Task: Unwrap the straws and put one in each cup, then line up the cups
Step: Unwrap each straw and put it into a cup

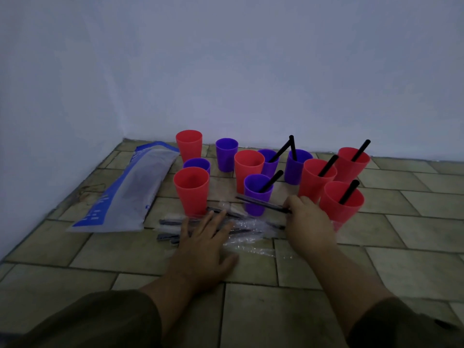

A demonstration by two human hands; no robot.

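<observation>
Several red and purple cups stand clustered on the tiled floor. On the right, three red cups (341,200) and three purple cups (257,194) each hold a black straw. The left cups, such as a red cup (192,189) and a purple cup (226,154), hold none. A pile of wrapped black straws (241,228) lies in front of the cups. My left hand (204,243) rests flat on that pile, fingers spread. My right hand (307,221) pinches one end of a wrapped straw (261,203) that lies in front of the near purple cup.
A large blue and clear plastic bag (130,189) lies on the floor at the left. Loose clear wrappers (251,249) lie near my hands. A pale wall runs behind the cups and along the left side.
</observation>
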